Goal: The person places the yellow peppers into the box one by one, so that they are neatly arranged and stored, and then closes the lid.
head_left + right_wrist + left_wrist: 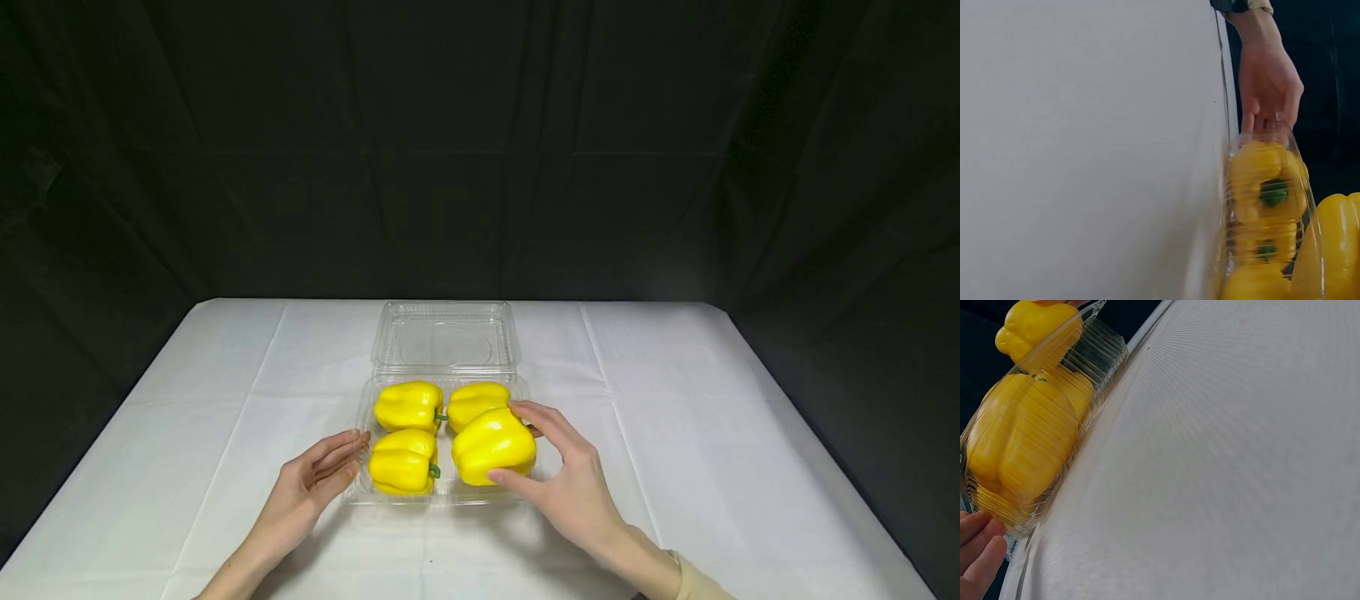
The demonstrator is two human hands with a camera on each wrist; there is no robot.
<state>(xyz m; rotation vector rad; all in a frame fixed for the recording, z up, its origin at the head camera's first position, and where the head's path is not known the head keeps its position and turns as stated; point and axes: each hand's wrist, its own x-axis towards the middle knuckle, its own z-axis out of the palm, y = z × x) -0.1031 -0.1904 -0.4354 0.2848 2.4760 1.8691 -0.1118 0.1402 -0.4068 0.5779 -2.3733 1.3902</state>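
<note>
A clear plastic clamshell box (pixel 446 501) lies opened flat on the white table, its lid (pixel 446 343) folded back at the far side. Two yellow bell peppers fill the base's left half, a near one (pixel 400 463) and a far one (pixel 408 407), green stems facing the middle. Another yellow bell pepper (pixel 478 402) sits at the far right. Between thumb and fingers my right hand (pixel 573 483) grips a fourth pepper (pixel 493 448), raised over the near right part; the left wrist view shows it partly above the rim. My left hand (pixel 307 483) touches the box's left side, fingers loosely extended.
A white cloth with fold creases covers the table (pixel 735 433). Black curtains (pixel 465 150) hang behind it and along both sides. The lid reaches close to the table's far edge.
</note>
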